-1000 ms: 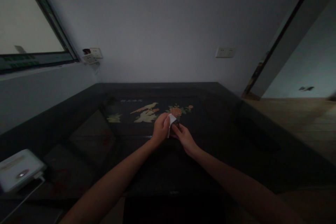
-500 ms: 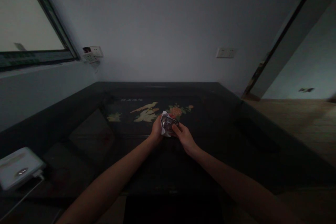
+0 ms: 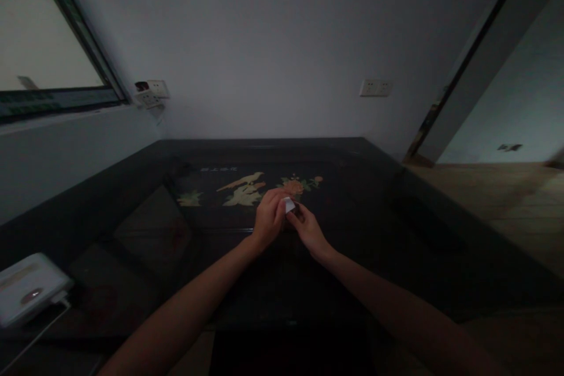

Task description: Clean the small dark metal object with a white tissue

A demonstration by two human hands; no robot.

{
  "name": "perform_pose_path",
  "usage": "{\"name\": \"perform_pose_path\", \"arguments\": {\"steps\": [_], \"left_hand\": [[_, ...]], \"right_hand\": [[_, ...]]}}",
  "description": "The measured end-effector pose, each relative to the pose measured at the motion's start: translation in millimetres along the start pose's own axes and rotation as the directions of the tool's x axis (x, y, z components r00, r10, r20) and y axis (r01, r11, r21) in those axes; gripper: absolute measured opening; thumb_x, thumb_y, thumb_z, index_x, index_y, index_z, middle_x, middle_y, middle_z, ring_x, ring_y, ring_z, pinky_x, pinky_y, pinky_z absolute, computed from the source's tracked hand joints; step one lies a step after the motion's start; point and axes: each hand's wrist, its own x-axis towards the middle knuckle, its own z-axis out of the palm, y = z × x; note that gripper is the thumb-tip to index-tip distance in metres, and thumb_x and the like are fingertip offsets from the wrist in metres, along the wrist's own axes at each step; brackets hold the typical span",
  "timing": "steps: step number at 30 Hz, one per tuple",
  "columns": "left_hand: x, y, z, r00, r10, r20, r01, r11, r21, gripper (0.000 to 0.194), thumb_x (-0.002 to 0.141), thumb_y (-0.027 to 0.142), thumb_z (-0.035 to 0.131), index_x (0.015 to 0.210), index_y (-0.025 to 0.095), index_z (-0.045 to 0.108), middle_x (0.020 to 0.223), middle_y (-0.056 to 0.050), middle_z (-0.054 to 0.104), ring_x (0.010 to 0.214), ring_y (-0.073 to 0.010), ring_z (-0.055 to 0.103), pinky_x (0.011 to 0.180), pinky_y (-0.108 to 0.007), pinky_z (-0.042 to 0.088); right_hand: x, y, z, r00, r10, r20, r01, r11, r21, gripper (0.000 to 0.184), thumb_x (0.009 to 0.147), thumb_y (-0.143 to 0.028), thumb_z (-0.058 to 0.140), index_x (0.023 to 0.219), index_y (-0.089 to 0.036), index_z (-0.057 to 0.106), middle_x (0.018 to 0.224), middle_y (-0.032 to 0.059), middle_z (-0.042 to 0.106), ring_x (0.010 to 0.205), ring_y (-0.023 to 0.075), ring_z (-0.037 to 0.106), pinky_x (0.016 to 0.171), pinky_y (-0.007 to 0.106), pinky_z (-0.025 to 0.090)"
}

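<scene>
Both hands meet over the middle of a dark glossy table [image 3: 361, 229]. My left hand [image 3: 268, 218] is curled around a crumpled white tissue [image 3: 289, 205], of which only a small corner shows between the hands. My right hand [image 3: 308, 229] grips a small dark object [image 3: 296, 211] pressed against that tissue; the object is mostly hidden and too dim to name. Just beyond the fingers lies the table's inlaid picture of a bird and flowers [image 3: 251, 187].
A white device [image 3: 27, 288] with a cable sits at the table's near left corner. A window [image 3: 39, 41] fills the left wall, with wall sockets [image 3: 150, 94] beside it. Another socket plate [image 3: 375, 87] is on the back wall. A doorway and wooden floor [image 3: 506, 188] open on the right.
Half a second ago the tissue lay open around a shiny round object between the hands. Now my left hand has closed over it, and only a tissue corner shows.
</scene>
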Motion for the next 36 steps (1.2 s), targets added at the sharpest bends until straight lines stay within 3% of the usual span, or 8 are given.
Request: {"name": "perform_pose_path", "arguments": {"steps": [6, 12, 17, 21, 24, 26, 31, 36], "left_hand": [[6, -4, 2.0, 0.959, -0.261, -0.113, 0.232, 0.948, -0.217, 0.032, 0.085, 0.043, 0.05, 0.081, 0.018, 0.069, 0.087, -0.007, 0.068, 0.087, -0.0226, 0.061, 0.083, -0.032, 0.045], [16, -8, 4.2, 0.769, -0.636, 0.065, 0.529, 0.577, -0.622, 0.037, 0.081, 0.041, 0.045, 0.078, 0.012, 0.068, 0.073, -0.007, 0.07, 0.068, -0.0201, 0.065, 0.064, -0.028, 0.048], [16, -15, 7.8, 0.716, -0.688, 0.119, 0.557, 0.462, -0.69, 0.033, 0.08, 0.037, 0.045, 0.078, 0.012, 0.067, 0.076, -0.007, 0.07, 0.066, -0.0186, 0.065, 0.062, -0.028, 0.049], [7, -18, 8.5, 0.83, -0.557, -0.037, 0.452, 0.71, -0.54, 0.038, 0.082, 0.045, 0.045, 0.082, 0.013, 0.066, 0.08, -0.008, 0.07, 0.075, -0.0206, 0.065, 0.071, -0.03, 0.049], [2, -14, 5.6, 0.949, -0.286, -0.133, 0.247, 0.936, -0.251, 0.039, 0.088, 0.046, 0.041, 0.088, 0.015, 0.065, 0.089, -0.008, 0.068, 0.084, -0.0208, 0.063, 0.08, -0.032, 0.047], [1, -10, 2.8, 0.99, -0.07, -0.12, 0.067, 0.997, -0.027, 0.036, 0.092, 0.041, 0.039, 0.09, 0.017, 0.065, 0.095, -0.009, 0.067, 0.092, -0.0214, 0.061, 0.086, -0.034, 0.045], [2, -2, -1.8, 0.971, 0.231, 0.062, -0.239, 0.942, 0.234, 0.031, 0.093, 0.031, 0.037, 0.09, 0.018, 0.066, 0.097, -0.009, 0.067, 0.098, -0.0215, 0.058, 0.092, -0.038, 0.042], [5, -8, -1.3, 0.997, 0.082, 0.008, -0.082, 0.987, 0.139, 0.034, 0.093, 0.035, 0.038, 0.089, 0.018, 0.067, 0.097, -0.009, 0.067, 0.096, -0.0219, 0.059, 0.089, -0.036, 0.043]], "right_hand": [[1, 1, 0, 1.0, 0.028, -0.01, -0.028, 1.0, 0.009, 0.043, 0.067, -0.04, 0.074, 0.104, -0.022, 0.062, 0.107, 0.0063, 0.069, 0.101, 0.0239, 0.063, 0.092, 0.038, 0.047], [0, -2, -1, 1.0, 0.002, 0.028, -0.002, 1.0, 0.003, 0.048, 0.068, -0.041, 0.074, 0.109, -0.02, 0.06, 0.108, 0.0065, 0.069, 0.101, 0.0242, 0.065, 0.092, 0.038, 0.049], [0, 0, -1, 0.999, 0.001, 0.04, -0.002, 1.0, 0.014, 0.045, 0.07, -0.043, 0.073, 0.108, -0.021, 0.062, 0.107, 0.0062, 0.07, 0.101, 0.0246, 0.065, 0.091, 0.039, 0.049], [1, 3, -1, 0.999, 0.018, 0.046, -0.02, 0.999, 0.033, 0.044, 0.071, -0.046, 0.071, 0.107, -0.021, 0.063, 0.109, 0.0074, 0.069, 0.102, 0.0249, 0.064, 0.091, 0.04, 0.049], [1, 4, -2, 0.999, 0.001, 0.035, -0.002, 1.0, 0.028, 0.044, 0.071, -0.045, 0.071, 0.106, -0.021, 0.063, 0.112, 0.0077, 0.068, 0.102, 0.0238, 0.064, 0.091, 0.038, 0.049], [2, 4, -2, 1.0, -0.011, 0.028, 0.011, 1.0, 0.025, 0.045, 0.07, -0.044, 0.072, 0.107, -0.021, 0.063, 0.112, 0.0072, 0.068, 0.102, 0.0235, 0.064, 0.091, 0.037, 0.049], [2, 4, -1, 0.999, -0.027, 0.019, 0.027, 0.999, 0.022, 0.04, 0.071, -0.043, 0.071, 0.104, -0.021, 0.064, 0.109, 0.0059, 0.069, 0.102, 0.0233, 0.063, 0.091, 0.036, 0.048], [0, 1, 0, 1.0, 0.004, 0.008, -0.004, 1.0, 0.009, 0.043, 0.07, -0.042, 0.071, 0.107, -0.02, 0.064, 0.109, 0.0063, 0.07, 0.102, 0.0239, 0.064, 0.093, 0.038, 0.047]]}}
